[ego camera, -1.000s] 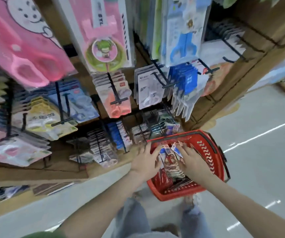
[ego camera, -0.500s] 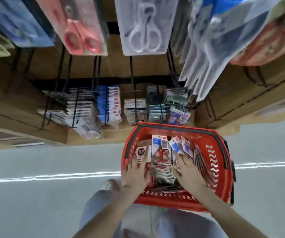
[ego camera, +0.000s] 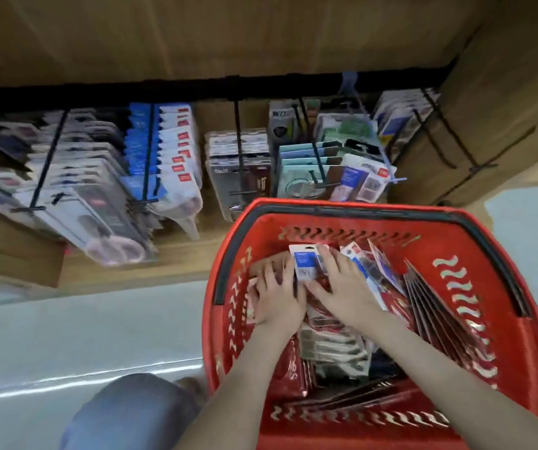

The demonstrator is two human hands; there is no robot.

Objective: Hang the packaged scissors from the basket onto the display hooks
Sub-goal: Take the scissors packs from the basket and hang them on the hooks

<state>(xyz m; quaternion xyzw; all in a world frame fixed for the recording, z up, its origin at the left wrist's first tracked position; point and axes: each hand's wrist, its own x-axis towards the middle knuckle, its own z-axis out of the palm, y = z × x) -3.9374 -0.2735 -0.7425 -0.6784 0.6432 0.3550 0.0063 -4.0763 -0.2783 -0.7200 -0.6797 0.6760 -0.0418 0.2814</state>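
Both hands are down in the red shopping basket [ego camera: 521, 368], on the packaged scissors [ego camera: 332, 345].
From my station I see the left hand [ego camera: 277, 297] spread flat on the packs. The right hand [ego camera: 345, 293] is splayed wide over a blue-labelled scissors pack [ego camera: 305, 264] lying between the thumbs. Neither hand grips anything. Loaded display hooks [ego camera: 237, 141] hang beyond the fingertips.

Brown wooden display panel [ego camera: 196, 34], pale glossy floor [ego camera: 66, 336], denim-clad knee [ego camera: 131, 414]

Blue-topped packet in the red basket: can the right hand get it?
Probably yes: the right hand touches the blue-topped packet, which lies uppermost in the basket with nothing covering it.
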